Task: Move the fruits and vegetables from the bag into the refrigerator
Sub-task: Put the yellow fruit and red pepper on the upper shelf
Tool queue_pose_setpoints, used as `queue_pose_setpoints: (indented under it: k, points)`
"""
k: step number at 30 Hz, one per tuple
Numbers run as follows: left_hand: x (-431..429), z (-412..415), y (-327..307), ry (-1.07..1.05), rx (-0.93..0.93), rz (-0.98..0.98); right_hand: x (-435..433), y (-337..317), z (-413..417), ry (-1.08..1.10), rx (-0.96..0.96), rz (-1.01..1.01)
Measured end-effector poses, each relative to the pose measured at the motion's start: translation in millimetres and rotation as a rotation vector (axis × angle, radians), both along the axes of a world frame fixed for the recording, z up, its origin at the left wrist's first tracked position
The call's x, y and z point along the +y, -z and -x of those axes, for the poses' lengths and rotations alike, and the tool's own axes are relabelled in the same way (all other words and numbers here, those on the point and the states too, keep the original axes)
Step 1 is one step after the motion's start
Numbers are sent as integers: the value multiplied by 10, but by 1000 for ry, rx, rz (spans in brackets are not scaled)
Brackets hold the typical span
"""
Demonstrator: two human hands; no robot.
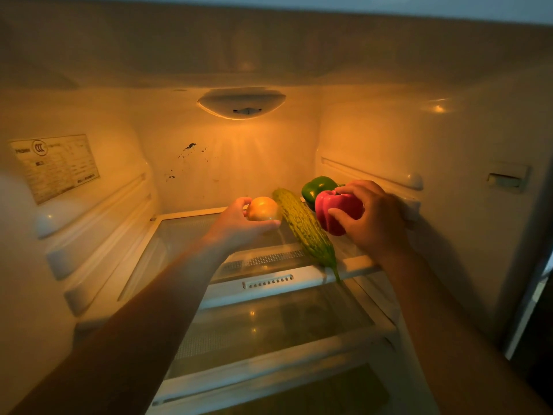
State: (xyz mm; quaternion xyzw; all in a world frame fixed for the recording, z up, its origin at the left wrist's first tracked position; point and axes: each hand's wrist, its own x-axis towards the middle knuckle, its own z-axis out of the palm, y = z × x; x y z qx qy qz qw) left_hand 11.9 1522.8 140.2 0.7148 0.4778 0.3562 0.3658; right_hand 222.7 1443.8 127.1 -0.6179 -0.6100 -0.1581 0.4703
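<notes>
Both my arms reach into the lit refrigerator, over its top glass shelf (191, 235). My left hand (236, 226) holds a round yellow-orange onion (263, 208) from below, thumb and fingers curled round it, just above the shelf. My right hand (371, 220) grips a red bell pepper (335, 211) at the shelf's right side. A green bell pepper (317, 187) sits behind the red one. A long bumpy bitter gourd (305, 229) lies on the shelf between my hands, its stem over the front edge. The bag is out of view.
A lower glass shelf (269, 324) and another below it lie under my arms. A lamp housing (242, 103) hangs at the back top. A label sticker (57, 166) is on the left wall. Shelf rails run along both side walls.
</notes>
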Motion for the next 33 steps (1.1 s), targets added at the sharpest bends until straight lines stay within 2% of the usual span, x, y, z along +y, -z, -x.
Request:
queue_pose_setpoints:
  k: [9, 16, 30, 33]
  points:
    - [-57, 71, -44, -144, 287, -163, -5, 8, -2, 5, 0, 26]
    - [-101, -56, 59, -34, 172, -101, -2, 16, -19, 7, 12, 34]
    - [-157, -54, 56, -78, 206, -263, 25, 46, -11, -2, 9, 28]
    - [-161, -65, 55, -73, 205, -241, 25, 49, 6, 7, 1, 28]
